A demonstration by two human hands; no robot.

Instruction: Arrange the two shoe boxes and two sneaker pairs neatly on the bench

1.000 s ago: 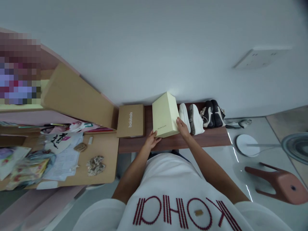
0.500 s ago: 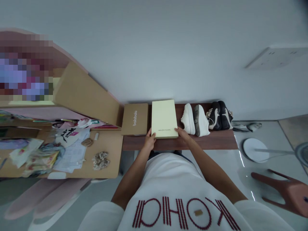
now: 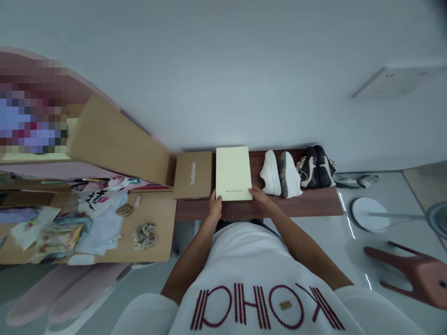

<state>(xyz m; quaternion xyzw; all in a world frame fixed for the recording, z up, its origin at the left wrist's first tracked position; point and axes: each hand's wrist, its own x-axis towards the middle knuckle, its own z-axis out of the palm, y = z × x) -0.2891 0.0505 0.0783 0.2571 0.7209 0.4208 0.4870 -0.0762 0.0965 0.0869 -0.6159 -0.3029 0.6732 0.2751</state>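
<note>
A pale yellow shoebox [image 3: 233, 170] marked MEIZHIYUAN lies on the dark reddish-brown wooden bench [image 3: 314, 208], against the wall. My left hand [image 3: 215, 205] grips its near left corner, thumb on the lid. At the near right corner, my right hand [image 3: 260, 197] holds the other side of the box; its fingertips are partly hidden. A brown balabala box [image 3: 193, 174] sits just left of the yellow one, with a narrow gap between them. Right of it stand white shoes [image 3: 270, 173] and, further along, black shoes [image 3: 316, 167] with beige laces.
At left, a cluttered desk [image 3: 160, 209] with papers, bags and a hair scrunchie [image 3: 145, 236] meets the bench's end. A reddish-brown stool [image 3: 419, 274] and a round white stand base [image 3: 370, 215] are on the floor at right. A socket plate [image 3: 401, 81] is on the wall.
The yellow shoebox has shifted slightly left toward the brown box, with both my hands still on it. The whole view has also moved a little.
</note>
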